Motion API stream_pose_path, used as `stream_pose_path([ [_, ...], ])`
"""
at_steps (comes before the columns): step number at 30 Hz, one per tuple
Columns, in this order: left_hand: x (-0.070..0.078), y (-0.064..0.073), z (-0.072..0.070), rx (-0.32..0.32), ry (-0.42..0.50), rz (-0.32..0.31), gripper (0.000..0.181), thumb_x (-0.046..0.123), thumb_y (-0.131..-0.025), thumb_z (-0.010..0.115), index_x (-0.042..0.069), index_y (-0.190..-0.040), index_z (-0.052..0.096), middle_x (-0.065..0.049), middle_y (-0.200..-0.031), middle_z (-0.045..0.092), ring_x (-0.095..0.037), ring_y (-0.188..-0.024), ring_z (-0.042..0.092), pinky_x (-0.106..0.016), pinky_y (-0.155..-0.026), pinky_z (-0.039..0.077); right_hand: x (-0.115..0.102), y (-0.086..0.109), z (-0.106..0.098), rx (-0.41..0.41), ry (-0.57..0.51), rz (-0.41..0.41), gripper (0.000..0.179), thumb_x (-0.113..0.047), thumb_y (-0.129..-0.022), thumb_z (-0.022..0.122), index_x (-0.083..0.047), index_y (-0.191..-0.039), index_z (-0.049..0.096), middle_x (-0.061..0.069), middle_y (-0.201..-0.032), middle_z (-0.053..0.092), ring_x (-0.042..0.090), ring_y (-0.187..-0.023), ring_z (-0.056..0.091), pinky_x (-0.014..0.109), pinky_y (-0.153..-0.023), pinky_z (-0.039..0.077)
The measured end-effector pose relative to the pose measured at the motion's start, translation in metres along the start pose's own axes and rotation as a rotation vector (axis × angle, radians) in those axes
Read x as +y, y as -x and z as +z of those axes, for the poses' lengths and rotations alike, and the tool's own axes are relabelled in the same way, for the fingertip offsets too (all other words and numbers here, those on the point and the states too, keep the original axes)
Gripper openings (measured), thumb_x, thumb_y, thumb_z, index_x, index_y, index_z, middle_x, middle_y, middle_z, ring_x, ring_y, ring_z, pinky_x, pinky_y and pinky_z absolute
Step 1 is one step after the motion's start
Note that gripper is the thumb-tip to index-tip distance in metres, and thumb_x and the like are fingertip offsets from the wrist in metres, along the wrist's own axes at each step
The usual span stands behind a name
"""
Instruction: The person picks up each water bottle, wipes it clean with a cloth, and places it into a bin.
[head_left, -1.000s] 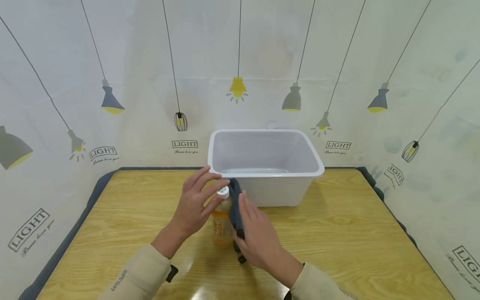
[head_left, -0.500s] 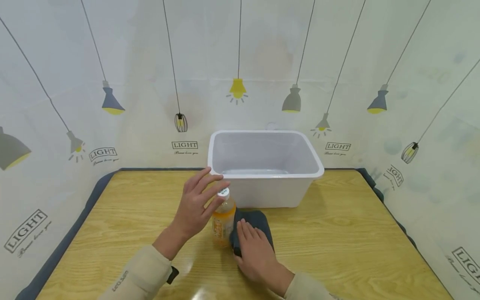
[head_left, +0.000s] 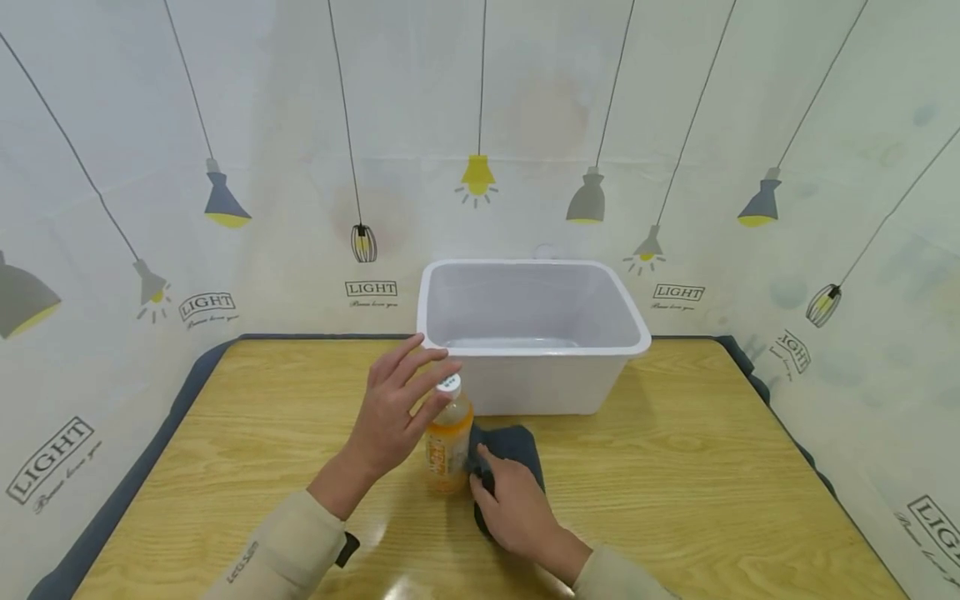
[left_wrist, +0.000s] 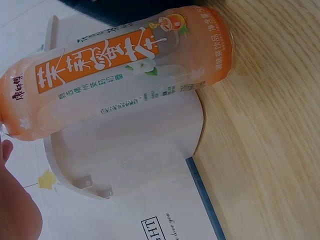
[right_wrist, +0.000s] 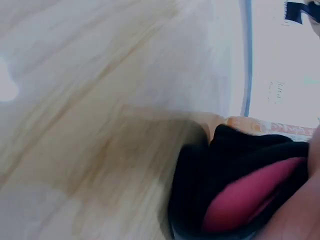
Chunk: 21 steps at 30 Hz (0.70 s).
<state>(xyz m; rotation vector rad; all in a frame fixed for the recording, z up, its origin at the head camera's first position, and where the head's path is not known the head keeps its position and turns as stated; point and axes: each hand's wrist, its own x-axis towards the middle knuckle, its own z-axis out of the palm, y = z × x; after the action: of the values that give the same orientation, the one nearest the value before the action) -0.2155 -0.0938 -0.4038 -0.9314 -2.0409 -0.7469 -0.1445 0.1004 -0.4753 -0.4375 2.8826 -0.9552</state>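
A bottle of orange drink (head_left: 447, 450) with a white cap stands upright on the wooden table. My left hand (head_left: 392, 408) holds it at the cap, thumb on the near side and fingers on the far side. The left wrist view shows its orange label (left_wrist: 100, 57) up close. Just right of the bottle lies a dark blue, soft folded item (head_left: 517, 446); its kind is unclear. My right hand (head_left: 517, 508) pinches its left edge between thumb and forefinger. In the right wrist view, the dark folds (right_wrist: 240, 170) part around something pink (right_wrist: 250, 195).
Behind the bottle stands a white plastic tub (head_left: 540, 379), its inside floor showing. The wooden table (head_left: 675, 475) reaches to a wall covering (head_left: 285, 208) printed with lamps. A dark blue strip (head_left: 202, 375) runs along the table's edge.
The dark blue item has gone from standing on edge beside the bottle to lying on the table. My right hand's straight fingers have curled onto its left edge. The left hand stays put.
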Motion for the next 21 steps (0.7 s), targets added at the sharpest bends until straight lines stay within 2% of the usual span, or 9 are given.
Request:
stream_pose_path([
  [2, 0.0, 0.0, 0.0, 0.004, 0.0, 0.004, 0.044, 0.049, -0.102, 0.04, 0.021, -0.124, 0.066, -0.005, -0.125, 0.064, -0.035, -0.133, 0.046, -0.049, -0.111, 0.031, -0.001, 0.0, -0.002, 0.037, -0.162, 0.004, 0.054, -0.037, -0.105, 0.038, -0.004, -0.147, 0.039, 0.01, -0.146, 0.051, 0.027, -0.133, 0.05, 0.049, -0.108, 0.042],
  [4, 0.0, 0.0, 0.0, 0.007, 0.0, 0.005, 0.044, 0.048, -0.102, 0.04, 0.02, -0.124, 0.066, -0.005, -0.125, 0.064, -0.034, -0.133, 0.046, -0.049, -0.111, 0.032, -0.003, 0.002, -0.004, 0.051, -0.257, 0.009, 0.056, -0.041, -0.106, 0.034, -0.007, -0.15, 0.035, 0.006, -0.151, 0.044, 0.025, -0.138, 0.044, 0.05, -0.11, 0.04],
  [7, 0.001, 0.0, -0.001, 0.009, 0.0, 0.004, 0.044, 0.048, -0.102, 0.04, 0.02, -0.123, 0.066, -0.005, -0.125, 0.064, -0.034, -0.133, 0.046, -0.049, -0.111, 0.032, -0.009, 0.004, -0.009, 0.077, -0.35, 0.004, 0.056, -0.043, -0.106, 0.031, -0.01, -0.152, 0.031, 0.002, -0.156, 0.035, 0.023, -0.143, 0.037, 0.048, -0.114, 0.035],
  [12, 0.001, -0.001, -0.001, 0.009, -0.003, 0.004, 0.044, 0.048, -0.102, 0.04, 0.021, -0.123, 0.067, -0.005, -0.125, 0.064, -0.033, -0.134, 0.046, -0.049, -0.111, 0.032, -0.021, 0.006, -0.023, 0.167, -0.485, -0.066, 0.051, -0.034, -0.107, 0.035, -0.011, -0.151, 0.033, 0.003, -0.156, 0.036, 0.018, -0.142, 0.037, 0.044, -0.114, 0.035],
  [17, 0.001, -0.001, -0.001, 0.015, -0.012, 0.012, 0.044, 0.048, -0.102, 0.039, 0.02, -0.122, 0.067, -0.005, -0.124, 0.064, -0.033, -0.133, 0.046, -0.049, -0.111, 0.032, -0.03, 0.006, -0.038, 0.231, -0.562, -0.146, 0.048, -0.028, -0.107, 0.037, -0.01, -0.151, 0.033, 0.003, -0.156, 0.035, 0.015, -0.142, 0.037, 0.042, -0.113, 0.036],
  [21, 0.0, 0.0, 0.001, 0.026, -0.019, 0.021, 0.043, 0.048, -0.102, 0.04, 0.02, -0.12, 0.067, -0.005, -0.123, 0.065, -0.029, -0.135, 0.045, -0.048, -0.111, 0.033, -0.034, 0.004, -0.047, 0.283, -0.492, -0.236, 0.047, -0.022, -0.106, 0.038, -0.01, -0.152, 0.032, 0.006, -0.155, 0.036, 0.019, -0.141, 0.039, 0.046, -0.111, 0.038],
])
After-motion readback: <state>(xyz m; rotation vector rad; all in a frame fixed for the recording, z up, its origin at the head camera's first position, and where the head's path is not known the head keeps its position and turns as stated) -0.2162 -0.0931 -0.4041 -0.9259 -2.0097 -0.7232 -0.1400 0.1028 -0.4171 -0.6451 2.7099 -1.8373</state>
